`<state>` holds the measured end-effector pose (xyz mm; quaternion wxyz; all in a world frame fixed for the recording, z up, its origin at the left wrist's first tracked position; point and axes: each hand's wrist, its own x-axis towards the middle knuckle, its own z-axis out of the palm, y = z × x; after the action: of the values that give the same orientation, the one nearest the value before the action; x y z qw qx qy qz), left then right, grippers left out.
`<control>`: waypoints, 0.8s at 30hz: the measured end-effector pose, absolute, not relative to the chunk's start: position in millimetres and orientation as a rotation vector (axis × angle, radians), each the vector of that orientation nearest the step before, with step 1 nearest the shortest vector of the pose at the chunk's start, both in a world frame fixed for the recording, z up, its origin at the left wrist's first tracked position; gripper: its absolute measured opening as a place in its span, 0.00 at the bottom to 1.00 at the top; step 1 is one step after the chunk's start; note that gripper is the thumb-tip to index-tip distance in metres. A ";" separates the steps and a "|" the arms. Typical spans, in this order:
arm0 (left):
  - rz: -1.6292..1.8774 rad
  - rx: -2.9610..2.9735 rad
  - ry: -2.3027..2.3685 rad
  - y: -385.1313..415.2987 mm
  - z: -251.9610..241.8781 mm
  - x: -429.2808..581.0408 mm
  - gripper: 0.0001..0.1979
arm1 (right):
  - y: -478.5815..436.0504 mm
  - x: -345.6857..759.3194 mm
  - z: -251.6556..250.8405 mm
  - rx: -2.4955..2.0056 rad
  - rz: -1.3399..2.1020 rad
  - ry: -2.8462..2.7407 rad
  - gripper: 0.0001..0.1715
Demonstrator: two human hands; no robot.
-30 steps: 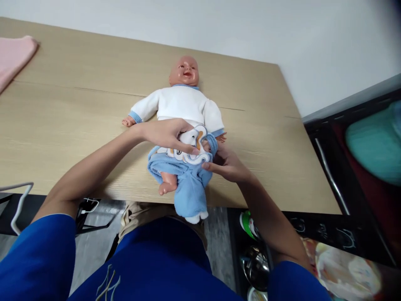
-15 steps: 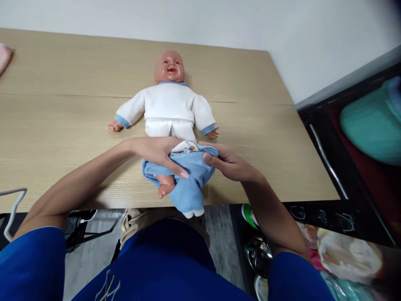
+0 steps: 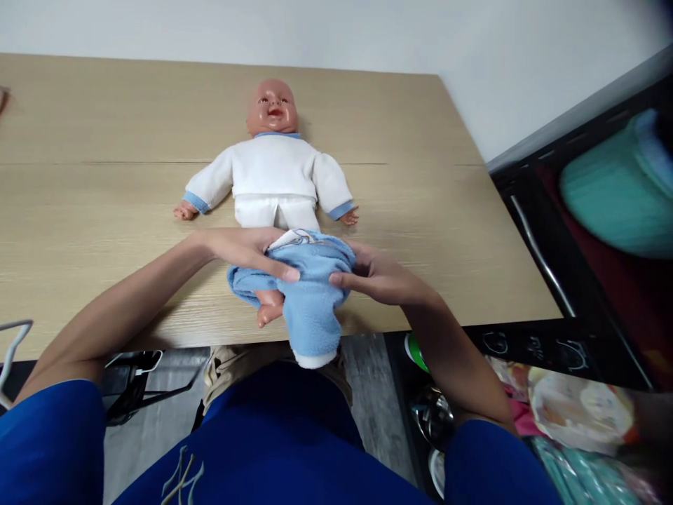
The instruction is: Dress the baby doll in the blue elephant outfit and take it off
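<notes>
A baby doll [image 3: 273,165] lies on its back on the table, head away from me, in a white top with blue cuffs. Blue doll trousers [image 3: 315,280] with a white cuff are around its lower legs. One bare foot [image 3: 270,308] shows beside the fabric; the other foot is hidden inside a trouser leg that hangs past the table edge. My left hand [image 3: 257,256] grips the waistband side, thumb on top. On the opposite side my right hand [image 3: 371,273] pinches the trousers between thumb and fingers. The fingertips beneath the fabric are hidden.
The wooden table [image 3: 131,196] meets a white wall at the back. To the right stands a dark shelf with a teal container [image 3: 620,189]. Below the right edge are a metal bowl [image 3: 434,414] and plastic-wrapped items [image 3: 583,414]. A white wire [image 3: 13,351] juts in at left.
Both hands have drawn the trouser fabric up slightly over the covered leg, and the hanging trouser leg looks straighter. The whole view has shifted a little.
</notes>
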<state>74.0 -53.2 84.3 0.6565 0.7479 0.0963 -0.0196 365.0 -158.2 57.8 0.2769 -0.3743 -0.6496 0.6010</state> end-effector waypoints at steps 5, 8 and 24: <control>-0.196 1.559 0.187 -59.6 84.4 74.7 0.22 | -157.1 359.9 56.5 -1.058 1.636 -1.631 0.31; -0.013 1.650 0.192 -56.3 78.7 78.8 0.18 | -158.4 360.8 61.2 -1.013 1.838 -1.783 0.32; 0.124 1.730 0.401 -49.2 68.4 72.2 0.27 | -176.0 352.1 23.2 -0.949 2.064 -1.161 0.32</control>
<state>72.2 -49.2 68.4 0.6293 0.7553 0.1749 0.0539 352.1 -176.0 23.2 0.2911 -0.3558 -0.4353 0.7741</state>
